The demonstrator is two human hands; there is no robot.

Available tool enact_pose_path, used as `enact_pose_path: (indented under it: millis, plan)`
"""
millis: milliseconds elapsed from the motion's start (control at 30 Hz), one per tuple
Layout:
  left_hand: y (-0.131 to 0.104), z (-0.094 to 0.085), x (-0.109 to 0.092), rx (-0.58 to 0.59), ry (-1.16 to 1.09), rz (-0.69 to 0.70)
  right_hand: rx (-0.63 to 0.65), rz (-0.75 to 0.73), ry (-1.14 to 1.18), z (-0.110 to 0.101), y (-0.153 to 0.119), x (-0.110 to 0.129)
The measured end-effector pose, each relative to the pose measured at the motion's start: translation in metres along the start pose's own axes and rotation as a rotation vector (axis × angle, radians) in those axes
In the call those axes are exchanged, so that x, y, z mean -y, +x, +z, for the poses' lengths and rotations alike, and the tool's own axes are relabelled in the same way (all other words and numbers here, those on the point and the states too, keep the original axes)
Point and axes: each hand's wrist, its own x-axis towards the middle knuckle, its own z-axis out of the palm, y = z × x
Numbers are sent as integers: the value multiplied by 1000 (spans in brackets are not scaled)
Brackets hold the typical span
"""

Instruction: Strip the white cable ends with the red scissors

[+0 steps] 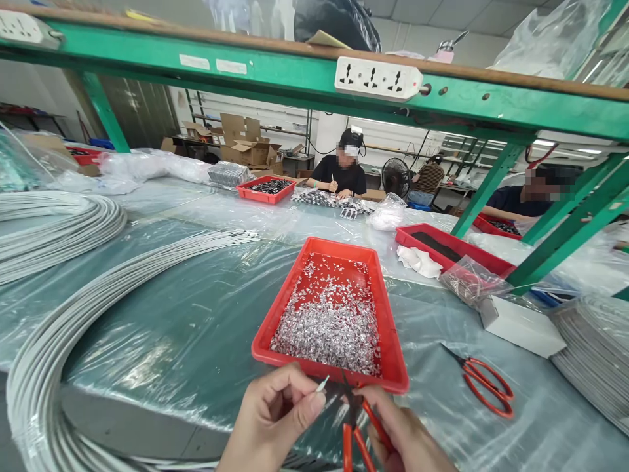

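Note:
My left hand is closed in a pinch on the thin end of a white cable, whose tip sticks out past thumb and forefinger. Close beside it, my right hand grips a pair of red-handled pliers. Their dark jaws point away from me, near the cable tip but apart from it as far as I can see. Just beyond both hands lies a red tray with many small shiny metal pieces heaped toward its near end.
Red-handled scissors lie at the right, near a white box. Bundles of pale cable curve along the left. Across the plastic-covered table, a co-worker sits beyond a green shelf beam. Another red tray stands right.

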Motion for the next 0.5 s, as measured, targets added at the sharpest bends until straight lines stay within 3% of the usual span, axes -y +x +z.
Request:
enact_pose_path:
  millis: [233, 400, 500]
  plan:
    - [-2, -3, 8, 60, 6, 20, 126, -2, -103, -1, 6, 9]
    - [0, -5, 14, 48, 146, 249, 204, 11, -87, -7, 6, 14]
    - [1, -5, 13, 57, 134, 341, 128, -58, -106, -5, 4, 10]
